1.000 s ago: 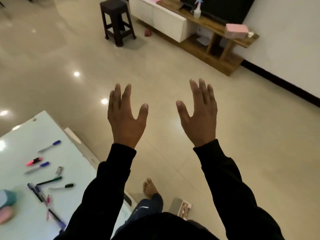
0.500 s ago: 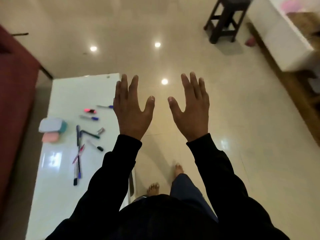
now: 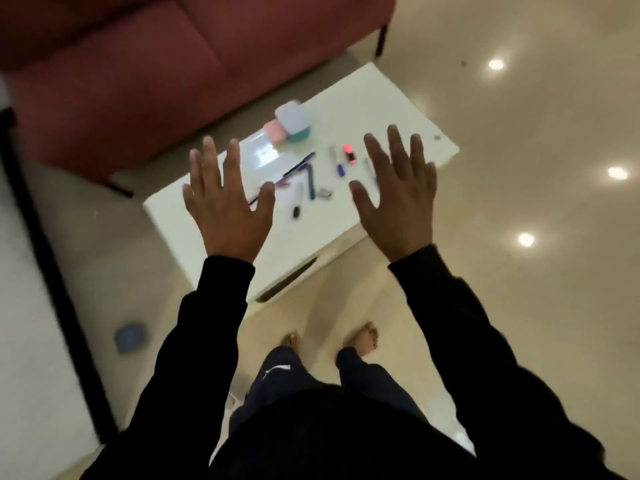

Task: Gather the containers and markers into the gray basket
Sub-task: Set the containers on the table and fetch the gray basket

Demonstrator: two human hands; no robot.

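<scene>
My left hand and my right hand are held up in front of me, fingers spread, both empty, above the near part of a white low table. Several markers lie scattered on the table: a pink highlighter, a blue-capped marker, a dark marker, a black-capped marker. At the table's far edge stand a teal container with a pale lid and a pink container. No gray basket shows. My hands hide some markers.
A dark red sofa runs behind the table. A small blue object lies on the glossy tile floor at left. A white surface with a dark edge fills the left side. My bare feet stand just before the table.
My view has swung left, so the table moved from the left side to straight ahead, with the sofa behind it. Both hands stay raised, open and empty.
</scene>
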